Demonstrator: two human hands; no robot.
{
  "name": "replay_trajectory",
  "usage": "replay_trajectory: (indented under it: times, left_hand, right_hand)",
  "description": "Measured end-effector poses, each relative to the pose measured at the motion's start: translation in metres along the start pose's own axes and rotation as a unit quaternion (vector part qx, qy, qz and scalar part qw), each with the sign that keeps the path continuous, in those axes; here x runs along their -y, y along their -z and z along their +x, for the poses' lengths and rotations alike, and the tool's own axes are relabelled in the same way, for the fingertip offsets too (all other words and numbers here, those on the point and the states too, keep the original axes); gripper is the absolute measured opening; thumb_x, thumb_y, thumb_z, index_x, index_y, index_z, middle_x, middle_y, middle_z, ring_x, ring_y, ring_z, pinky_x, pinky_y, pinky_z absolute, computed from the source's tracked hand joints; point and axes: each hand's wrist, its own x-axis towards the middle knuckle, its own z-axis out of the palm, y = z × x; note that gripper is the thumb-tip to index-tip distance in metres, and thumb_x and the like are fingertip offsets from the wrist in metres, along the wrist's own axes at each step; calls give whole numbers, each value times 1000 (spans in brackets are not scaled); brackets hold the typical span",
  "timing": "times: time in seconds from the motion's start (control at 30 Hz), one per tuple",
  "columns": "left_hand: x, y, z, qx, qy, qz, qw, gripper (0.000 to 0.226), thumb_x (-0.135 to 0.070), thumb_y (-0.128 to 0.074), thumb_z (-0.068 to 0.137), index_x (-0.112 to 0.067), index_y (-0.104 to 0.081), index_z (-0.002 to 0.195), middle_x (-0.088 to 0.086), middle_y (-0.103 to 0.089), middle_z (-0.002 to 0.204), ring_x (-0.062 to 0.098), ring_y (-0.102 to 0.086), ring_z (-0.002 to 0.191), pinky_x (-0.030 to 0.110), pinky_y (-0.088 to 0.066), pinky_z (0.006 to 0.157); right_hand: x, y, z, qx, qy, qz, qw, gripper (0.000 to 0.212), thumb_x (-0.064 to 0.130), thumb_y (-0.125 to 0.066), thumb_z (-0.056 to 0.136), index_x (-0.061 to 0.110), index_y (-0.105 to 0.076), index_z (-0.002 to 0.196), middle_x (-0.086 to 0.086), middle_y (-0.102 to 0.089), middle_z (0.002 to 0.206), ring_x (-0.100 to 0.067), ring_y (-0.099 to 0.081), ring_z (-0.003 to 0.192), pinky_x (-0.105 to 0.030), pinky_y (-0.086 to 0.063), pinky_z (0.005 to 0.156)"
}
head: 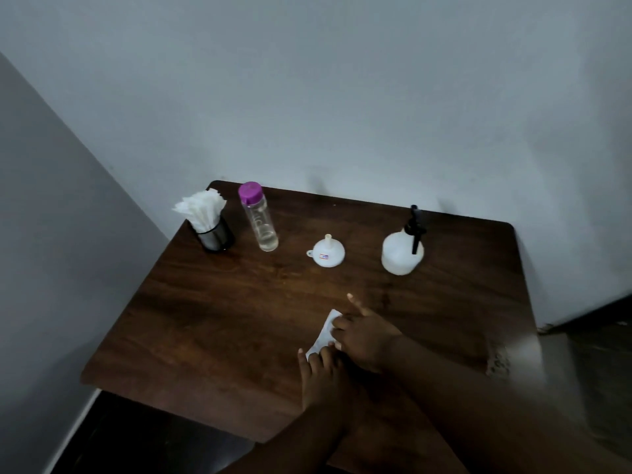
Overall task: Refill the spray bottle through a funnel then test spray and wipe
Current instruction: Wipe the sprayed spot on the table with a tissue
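Observation:
A white spray bottle (400, 252) with a black pump head stands at the back right of the wooden table (219, 319). A white funnel (326, 252) sits upside down left of it. A clear water bottle (261, 223) with a purple cap stands further left. Near the front, a white tissue (325, 331) lies flat on the table. My right hand (364, 338) presses on the tissue's right side, index finger stretched forward. My left hand (319, 374) touches the tissue's near end with its fingertips. Most of the tissue is hidden under my hands.
A black mesh holder (215, 234) full of white tissues stands at the table's back left corner. Grey walls run close behind and to the left. The table's right edge meets a dark floor area.

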Motion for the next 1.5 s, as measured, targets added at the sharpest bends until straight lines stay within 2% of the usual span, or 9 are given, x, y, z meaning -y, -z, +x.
replay_trajectory:
  times: [0.13, 0.37, 0.5, 0.73, 0.9, 1.1, 1.23, 1.37, 1.5]
  left_hand:
    - [-44, -3, -2, -28, -15, 9, 999, 81, -68, -75, 51, -8, -75, 105, 6, -67, 85, 30, -67, 76, 63, -52, 91]
    - [-111, -2, -3, -17, -65, -6, 998, 72, -68, -45, 77, -13, -72, 116, 6, -69, 103, 29, -67, 95, 64, -42, 105]
    - [-140, 0, -1, 27, -108, -24, 994, 77, -67, -39, 90, -16, -43, 148, 11, -48, 145, 34, -42, 135, 61, -4, 121]
    - [-184, 10, 0, 65, -172, -27, 983, 71, -55, -41, 95, -16, -31, 153, 10, -38, 152, 33, -31, 141, 58, 11, 119]
    - [-197, -1, -1, 47, -228, -19, 972, 74, -58, -41, 92, -17, -34, 152, 9, -45, 149, 31, -36, 141, 57, 17, 116]
    - [-180, -2, -4, 45, -292, 47, 954, 80, -57, -37, 96, -10, -21, 158, 14, -36, 156, 33, -30, 145, 53, 19, 116]
    - [-162, -2, -2, 85, -336, 90, 934, 89, -60, -39, 94, -10, -7, 160, 17, -26, 160, 36, -19, 149, 54, 14, 121]
    - [-143, 4, 8, 94, -397, 156, 900, 89, -59, -42, 93, -11, -8, 160, 20, -23, 160, 36, -17, 149, 54, 12, 123]
    - [-119, 8, 22, 102, -449, 218, 861, 98, -63, -50, 90, -12, -5, 160, 20, -20, 161, 37, -15, 150, 53, 14, 121]
  right_hand:
    - [-23, -19, -41, 21, 18, -50, 998, 42, 30, -28, 107, 17, -59, 133, -11, -58, 135, -30, -55, 125, -65, 6, 119]
    - [-53, -40, -108, 28, -21, -55, 998, 39, 27, -33, 107, 16, -59, 134, -11, -57, 138, -31, -53, 129, -65, 8, 119]
    - [-70, -59, -139, 24, -44, -47, 998, 45, 27, -28, 105, 13, -60, 133, -10, -61, 134, -30, -57, 124, -63, 20, 112]
    - [-86, -74, -194, 18, -134, -2, 991, 82, 40, 4, 90, 11, -57, 136, -10, -60, 135, -29, -56, 127, -58, 24, 113]
    - [-81, -91, -225, 14, -197, -46, 979, 35, 39, -52, 95, 18, -74, 113, -2, -73, 111, -25, -70, 103, -62, 0, 118]
    - [-49, -95, -234, 13, -281, -51, 958, 57, 40, -28, 89, 18, -81, 96, -5, -76, 95, -31, -73, 93, -60, -10, 119]
    - [-22, -102, -233, 71, -282, -13, 957, 61, 39, -16, 99, 13, -60, 133, -11, -64, 127, -31, -59, 119, -63, 13, 117]
    - [9, -79, -225, 87, -323, 28, 942, 49, 33, -26, 104, 8, -52, 138, -15, -60, 130, -30, -57, 120, -59, 11, 119]
    - [31, -83, -205, 76, -332, 36, 940, 39, 36, -52, 94, 12, -70, 118, -8, -72, 92, -25, -68, 90, -61, 1, 118]
